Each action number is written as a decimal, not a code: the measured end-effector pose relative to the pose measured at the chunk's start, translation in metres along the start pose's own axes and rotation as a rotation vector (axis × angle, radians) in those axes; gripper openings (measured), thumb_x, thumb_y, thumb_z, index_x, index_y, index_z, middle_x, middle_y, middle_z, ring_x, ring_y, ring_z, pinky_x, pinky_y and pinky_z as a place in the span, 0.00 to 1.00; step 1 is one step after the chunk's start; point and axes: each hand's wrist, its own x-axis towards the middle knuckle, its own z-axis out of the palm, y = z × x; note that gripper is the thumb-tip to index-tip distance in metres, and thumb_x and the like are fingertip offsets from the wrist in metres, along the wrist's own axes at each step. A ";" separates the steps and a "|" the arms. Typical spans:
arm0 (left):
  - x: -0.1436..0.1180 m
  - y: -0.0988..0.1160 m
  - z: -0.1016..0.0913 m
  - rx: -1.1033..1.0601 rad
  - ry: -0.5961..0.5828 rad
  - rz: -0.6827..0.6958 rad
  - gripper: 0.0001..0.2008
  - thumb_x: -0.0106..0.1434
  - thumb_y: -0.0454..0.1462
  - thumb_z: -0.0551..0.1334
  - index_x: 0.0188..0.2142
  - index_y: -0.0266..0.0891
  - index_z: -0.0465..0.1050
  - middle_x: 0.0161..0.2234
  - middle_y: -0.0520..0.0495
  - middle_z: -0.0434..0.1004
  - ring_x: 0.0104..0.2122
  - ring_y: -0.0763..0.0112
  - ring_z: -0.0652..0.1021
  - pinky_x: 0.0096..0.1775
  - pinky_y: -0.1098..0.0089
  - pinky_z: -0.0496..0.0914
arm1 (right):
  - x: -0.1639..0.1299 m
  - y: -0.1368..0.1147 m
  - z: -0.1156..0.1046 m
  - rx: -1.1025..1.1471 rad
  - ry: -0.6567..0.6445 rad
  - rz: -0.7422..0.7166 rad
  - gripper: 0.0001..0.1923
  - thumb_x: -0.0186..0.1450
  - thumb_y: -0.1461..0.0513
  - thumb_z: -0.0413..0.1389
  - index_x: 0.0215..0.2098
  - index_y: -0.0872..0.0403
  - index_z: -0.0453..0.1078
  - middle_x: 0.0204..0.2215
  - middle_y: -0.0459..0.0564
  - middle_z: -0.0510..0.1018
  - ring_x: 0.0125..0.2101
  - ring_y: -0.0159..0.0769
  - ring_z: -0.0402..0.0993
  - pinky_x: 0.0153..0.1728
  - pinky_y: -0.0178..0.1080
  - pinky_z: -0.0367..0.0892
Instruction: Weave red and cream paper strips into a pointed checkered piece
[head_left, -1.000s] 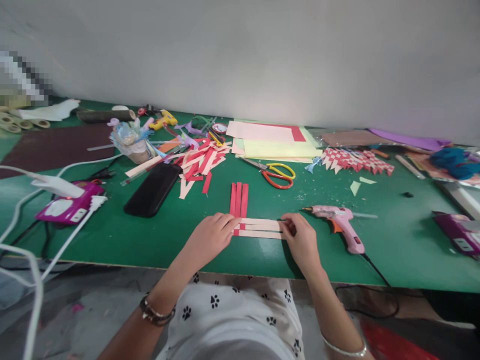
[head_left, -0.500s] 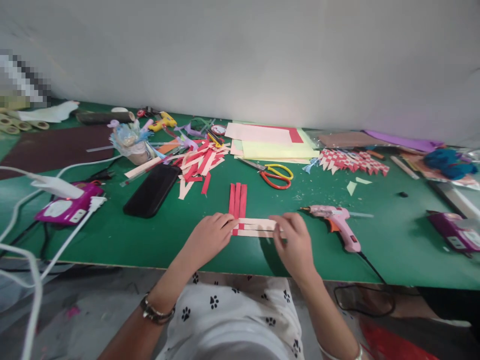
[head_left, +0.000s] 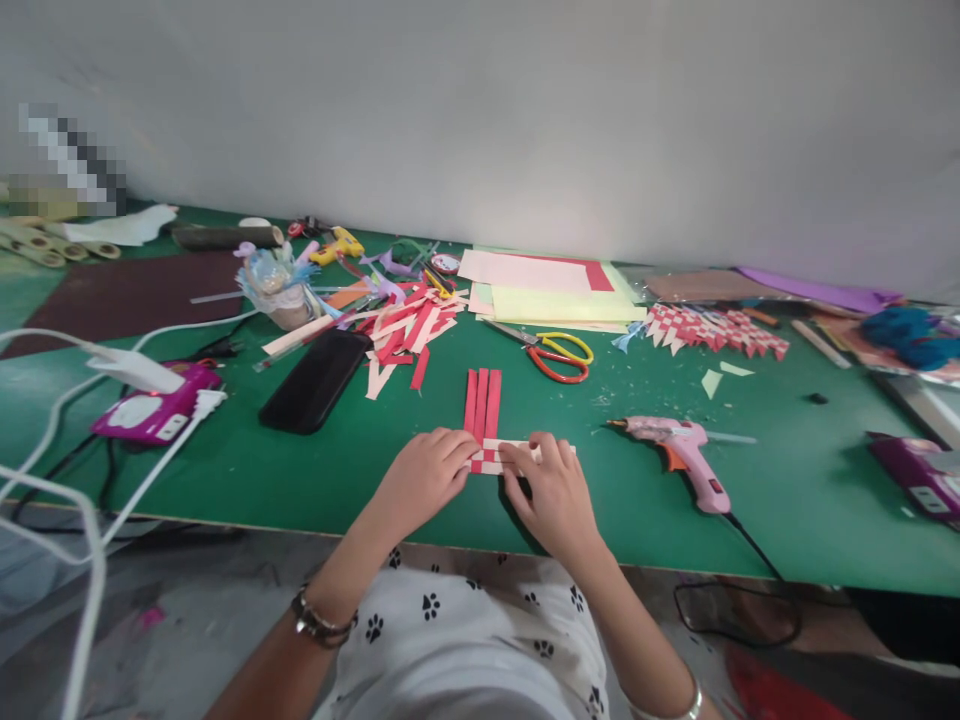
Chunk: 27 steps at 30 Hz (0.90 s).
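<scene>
**Weaving paper strips on green counter**

Pressing flat, left hand [head_left: 424,478] and right hand [head_left: 551,490], fingers closed down on cream strips [head_left: 517,456] crossing three red strips [head_left: 481,405] at counter [head_left: 300,470] front edge; pink glue gun [head_left: 679,450] near right; no legible writing.

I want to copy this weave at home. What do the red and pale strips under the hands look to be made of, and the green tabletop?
The red strips and pale strips look like matte coloured paper or thin card: flat, clean-cut edges, no shine. The green tabletop looks like a painted or laminated board with a dull sheen; its exact material is uncertain.
</scene>
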 end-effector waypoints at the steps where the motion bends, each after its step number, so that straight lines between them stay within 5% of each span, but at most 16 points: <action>1: 0.000 0.000 0.000 -0.002 0.000 0.000 0.12 0.62 0.30 0.53 0.45 0.38 0.66 0.44 0.45 0.71 0.42 0.64 0.71 0.41 0.64 0.66 | -0.002 0.003 -0.001 -0.004 0.008 0.005 0.14 0.63 0.60 0.48 0.44 0.48 0.70 0.37 0.53 0.66 0.33 0.40 0.59 0.35 0.40 0.58; 16: -0.001 -0.001 0.000 -0.070 0.030 -0.020 0.12 0.61 0.31 0.52 0.44 0.39 0.66 0.44 0.46 0.71 0.41 0.64 0.71 0.41 0.64 0.67 | -0.023 0.043 -0.014 -0.121 0.118 0.120 0.13 0.63 0.59 0.48 0.37 0.52 0.74 0.36 0.54 0.67 0.33 0.40 0.61 0.34 0.41 0.60; 23: -0.010 -0.001 0.014 0.001 0.263 -0.311 0.17 0.62 0.38 0.54 0.51 0.39 0.61 0.47 0.41 0.66 0.46 0.59 0.69 0.44 0.59 0.66 | -0.034 0.081 -0.028 0.026 0.386 0.297 0.12 0.62 0.59 0.47 0.34 0.54 0.71 0.31 0.52 0.69 0.35 0.39 0.65 0.38 0.41 0.61; 27: -0.005 0.004 0.017 0.091 0.281 -0.349 0.15 0.64 0.40 0.52 0.48 0.37 0.65 0.43 0.40 0.68 0.43 0.58 0.69 0.41 0.59 0.67 | -0.045 0.115 -0.035 -0.197 0.471 0.499 0.15 0.61 0.57 0.47 0.37 0.57 0.71 0.32 0.57 0.70 0.35 0.44 0.64 0.37 0.43 0.59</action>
